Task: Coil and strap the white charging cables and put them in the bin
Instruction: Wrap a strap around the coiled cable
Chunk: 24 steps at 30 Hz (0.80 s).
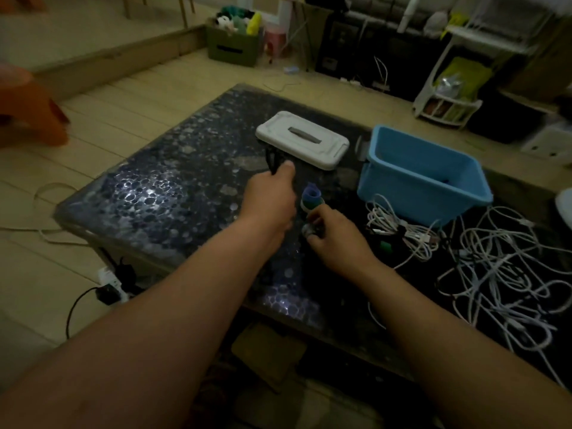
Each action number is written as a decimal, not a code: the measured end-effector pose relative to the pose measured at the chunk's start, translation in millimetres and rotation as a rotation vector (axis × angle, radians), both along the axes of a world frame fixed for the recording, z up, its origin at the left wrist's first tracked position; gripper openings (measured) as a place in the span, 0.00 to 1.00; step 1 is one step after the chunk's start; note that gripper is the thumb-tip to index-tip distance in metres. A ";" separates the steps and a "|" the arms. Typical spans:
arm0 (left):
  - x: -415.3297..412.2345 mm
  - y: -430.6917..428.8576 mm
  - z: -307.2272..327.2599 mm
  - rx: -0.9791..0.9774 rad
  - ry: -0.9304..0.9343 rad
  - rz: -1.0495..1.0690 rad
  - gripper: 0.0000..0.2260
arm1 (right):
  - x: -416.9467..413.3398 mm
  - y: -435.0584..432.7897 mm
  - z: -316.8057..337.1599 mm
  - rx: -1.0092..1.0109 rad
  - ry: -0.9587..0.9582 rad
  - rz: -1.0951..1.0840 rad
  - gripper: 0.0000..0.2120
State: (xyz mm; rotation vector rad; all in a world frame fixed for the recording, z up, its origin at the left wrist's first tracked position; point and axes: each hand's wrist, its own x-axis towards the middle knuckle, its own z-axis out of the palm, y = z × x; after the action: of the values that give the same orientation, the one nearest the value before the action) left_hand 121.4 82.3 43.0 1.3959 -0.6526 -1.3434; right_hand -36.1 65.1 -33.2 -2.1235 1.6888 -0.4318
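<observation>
Though seemingly barely begun, pinches dark strap (pixel 271 157) in left hand (pixel 272 196), grips blue-green strap roll (pixel 312 198) in right hand (pixel 337 243); leaves tangled white charging cables (pixel 495 274) outside blue plastic bin (pixel 402 193).

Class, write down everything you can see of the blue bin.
The bin is a light blue, rectangular tub, plastic by its look, with a rolled rim and walls that taper downward. It stands upright and open on the dark table, to the right of a grey lid. Its inside looks nearly empty; one small dark spot there cannot be identified. Loose white cables lie heaped right up to its near side.
</observation>
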 end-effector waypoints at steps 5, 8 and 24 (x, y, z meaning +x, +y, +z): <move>-4.1 3.7 -7.8 -0.082 -0.290 -0.147 0.18 | -7.9 4.6 10.1 -0.068 -0.181 -0.078 0.04; -14.2 13.1 -15.8 -0.082 -0.496 -0.329 0.18 | -29.7 29.8 36.5 -0.139 -0.243 -0.054 0.05; -95.8 51.9 -23.3 -0.105 -0.295 -0.565 0.04 | -100.1 94.7 52.6 -0.233 -0.159 -0.209 0.05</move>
State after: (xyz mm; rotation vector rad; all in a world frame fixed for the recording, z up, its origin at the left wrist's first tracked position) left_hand 25.5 134.2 19.7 1.3899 -1.3723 -1.5113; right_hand -136.1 159.8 19.3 -2.0090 1.8497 -0.8745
